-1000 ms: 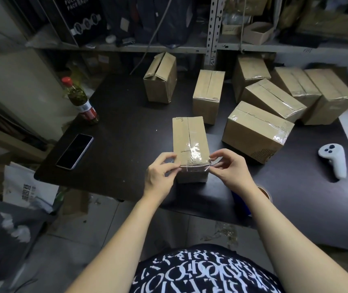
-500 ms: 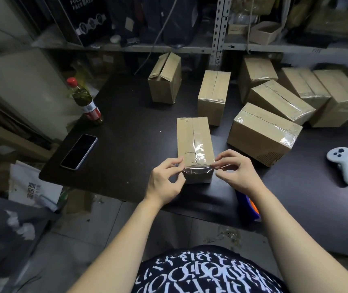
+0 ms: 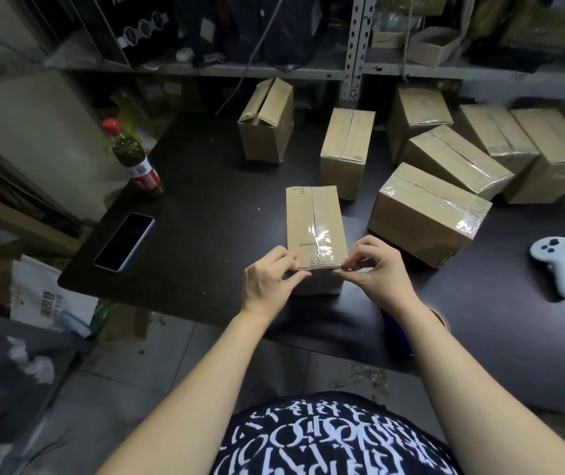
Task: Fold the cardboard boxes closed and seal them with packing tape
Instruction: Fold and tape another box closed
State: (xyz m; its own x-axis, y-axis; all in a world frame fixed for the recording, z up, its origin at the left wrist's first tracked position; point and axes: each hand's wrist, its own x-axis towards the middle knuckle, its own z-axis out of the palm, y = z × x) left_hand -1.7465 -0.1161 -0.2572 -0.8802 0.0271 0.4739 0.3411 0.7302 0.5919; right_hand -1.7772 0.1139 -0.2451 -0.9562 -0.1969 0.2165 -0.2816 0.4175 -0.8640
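A closed cardboard box [image 3: 312, 217] lies on the dark table [image 3: 205, 241] right in front of me, with clear tape along its top seam. A short clear tape strip [image 3: 319, 265] runs across its near top edge. My left hand [image 3: 269, 281] pinches the strip's left end at the box's near left corner, thumb on the front face. At the near right corner, thumb and forefinger of my right hand [image 3: 375, 269] pinch the other end. Several taped boxes [image 3: 425, 217] stand behind and to the right. One box [image 3: 267, 121] at the back has loose flaps.
A phone [image 3: 124, 241] and a red-capped bottle [image 3: 133, 159] are on the table's left part, a white controller [image 3: 557, 265] on the right. A blue and orange object [image 3: 394, 323] sits at the near edge, partly under my right forearm. Metal shelves [image 3: 353, 70] rise behind.
The tape strip, held loose over the near edge a second ago, now lies flat against the box. Both hands have closed in on the near corners.
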